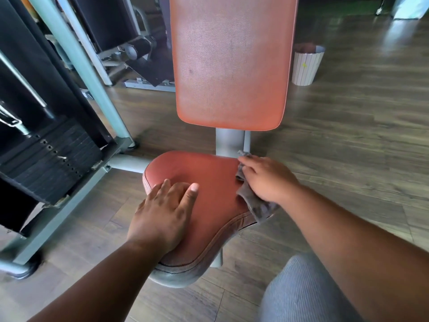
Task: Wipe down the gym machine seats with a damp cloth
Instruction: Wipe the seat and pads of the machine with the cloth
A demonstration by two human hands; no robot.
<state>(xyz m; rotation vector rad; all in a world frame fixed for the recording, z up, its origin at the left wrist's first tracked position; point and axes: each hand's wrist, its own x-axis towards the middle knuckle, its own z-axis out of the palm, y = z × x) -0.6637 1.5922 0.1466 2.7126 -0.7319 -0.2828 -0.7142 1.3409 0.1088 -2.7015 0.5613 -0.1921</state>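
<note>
1. your left hand (163,211) lies flat on the near left part of the red seat (209,182), fingers straight and a little spread, holding nothing.
2. your right hand (267,180) presses the grey cloth (254,203) against the seat's right edge, fingers bent over it; how tightly they grip, you cannot tell.
3. the cloth is bunched under that palm, one end hanging off the seat's right side.
4. the red backrest (232,66) stands behind the seat on a grey post (228,142).
5. a black weight stack (51,156) sits in the grey frame (92,73) to the left.
6. a white bin (306,66) stands on the wooden floor (348,135), right of the backrest.
</note>
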